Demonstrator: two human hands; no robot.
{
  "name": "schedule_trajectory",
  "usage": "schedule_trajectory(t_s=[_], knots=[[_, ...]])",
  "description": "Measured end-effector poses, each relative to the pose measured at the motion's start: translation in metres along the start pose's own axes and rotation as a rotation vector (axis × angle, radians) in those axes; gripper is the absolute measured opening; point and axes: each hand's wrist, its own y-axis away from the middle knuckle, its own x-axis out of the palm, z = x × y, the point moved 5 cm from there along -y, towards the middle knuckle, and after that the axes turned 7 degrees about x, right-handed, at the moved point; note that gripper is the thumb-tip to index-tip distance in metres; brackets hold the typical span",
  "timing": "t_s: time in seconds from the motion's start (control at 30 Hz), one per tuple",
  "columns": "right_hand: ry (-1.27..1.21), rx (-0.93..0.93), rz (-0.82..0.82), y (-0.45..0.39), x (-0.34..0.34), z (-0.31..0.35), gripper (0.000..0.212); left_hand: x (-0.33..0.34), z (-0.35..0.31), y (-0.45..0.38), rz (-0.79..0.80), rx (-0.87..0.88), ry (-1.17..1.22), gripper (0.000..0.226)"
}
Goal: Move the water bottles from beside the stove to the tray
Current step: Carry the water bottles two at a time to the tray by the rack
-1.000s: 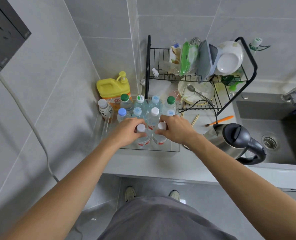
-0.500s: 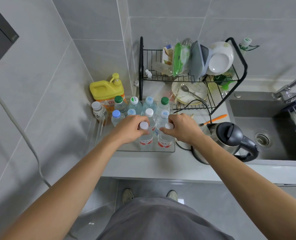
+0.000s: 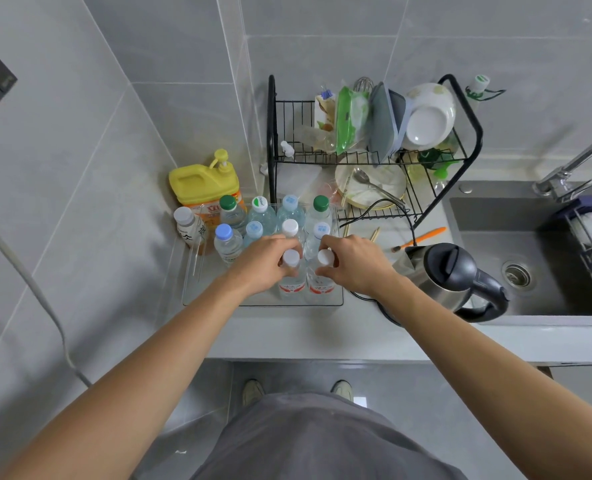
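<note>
The left hand (image 3: 265, 263) curls its fingers around the neck of a white-capped water bottle (image 3: 290, 271), and just to its right the right hand (image 3: 353, 261) grips the neck of a second white-capped bottle (image 3: 323, 271) in the same way. Both bottles stand upright, side by side and touching, in the near right part of the clear tray (image 3: 192, 282) on the counter. Beyond the knuckles stand the other bottles (image 3: 289, 216) in the tray, in rows, with white, blue and green caps. Past the left hand's far side sits a yellow jug (image 3: 201, 185) against the wall. Just right of the right wrist is an electric kettle (image 3: 450, 275), and beyond that hand a black dish rack (image 3: 374, 154).
</note>
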Motion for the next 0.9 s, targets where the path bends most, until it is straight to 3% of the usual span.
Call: schedule_trajectory(t_s=[0.33,0.67,0.8,0.9], knots=[[-0.003,-0.005,-0.108,0.007,0.006,0.0,0.038,0.003,0.003,0.002,0.008,0.03,-0.041,0.02],[-0.01,0.036,-0.112,0.011,0.008,0.002,0.043,0.007,0.002,0.009,-0.028,-0.044,-0.04,0.027],[-0.055,0.114,-0.082,0.021,0.005,0.003,0.047,0.002,-0.008,0.022,-0.152,-0.101,-0.081,0.042],[-0.1,0.17,-0.162,0.04,-0.006,0.003,0.051,-0.005,-0.027,0.032,-0.319,-0.058,-0.171,0.05]])
